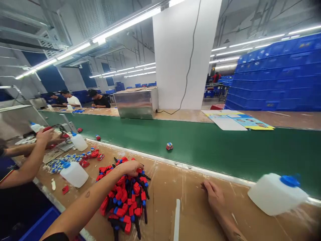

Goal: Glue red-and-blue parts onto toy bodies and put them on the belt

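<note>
Head view: jumbled red, blue and black plastic parts (122, 194) heaped lower left of centre, left hand (130, 168) laid over. Right hand (215, 195) curled, lower right. Finger closure on either cannot be told. Neighbouring parts could be dislodged by snagged slim black rods (137, 227).

You cannot tell what your left hand (132, 168) touches, lower centre; your left forearm (94, 194) covers some red-and-black pieces (130, 201). The bottom edge crops your right forearm (227, 219); the right edge crops the blue crates (278, 75), upper right.
</note>
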The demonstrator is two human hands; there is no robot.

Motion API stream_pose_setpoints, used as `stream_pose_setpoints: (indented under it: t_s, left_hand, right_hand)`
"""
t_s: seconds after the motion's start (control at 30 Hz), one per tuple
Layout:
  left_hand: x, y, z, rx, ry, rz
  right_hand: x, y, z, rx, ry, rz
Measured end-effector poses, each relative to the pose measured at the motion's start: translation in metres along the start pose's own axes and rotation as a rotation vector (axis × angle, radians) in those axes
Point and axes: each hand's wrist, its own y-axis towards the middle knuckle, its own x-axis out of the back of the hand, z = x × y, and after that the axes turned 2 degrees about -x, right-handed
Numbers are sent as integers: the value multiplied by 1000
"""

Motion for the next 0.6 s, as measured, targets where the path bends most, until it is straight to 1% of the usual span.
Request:
stream_pose_setpoints:
  t_s: [0.03, 0.1, 0.17, 0.27, 0.37, 0.4, 0.47, 0.53, 0.6]
  left_hand:
    - [-5, 1, 0, 5, -17, -1]
    - [-14, 6, 0, 37, -71, -11]
    - [-20, 12, -1, 76, -156, -31]
    - [-22, 15, -1, 107, -338, -85]
    - [-20, 5, -4, 118, -530, -164]
    - [-20, 0, -5, 120, -591, -186]
    - [-20, -13, -10, 126, -708, -222]
    - [-23, -26, -17, 134, -825, -248]
    - [-30, -38, -27, 139, -924, -255]
  right_hand:
    - [-4, 2, 0, 8, -46, 2]
    - [-16, 11, 6, 42, -155, 47]
    - [-34, 31, 18, 97, -304, 111]
    - [-72, 77, 43, 257, -544, 176]
    - [-113, 132, 57, 498, -788, 156]
    - [-125, 149, 57, 566, -882, 145]
    - [-144, 178, 53, 625, -1052, 189]
    - [-155, 197, 45, 610, -1135, 303]
    - [-159, 208, 37, 600, -1147, 393]
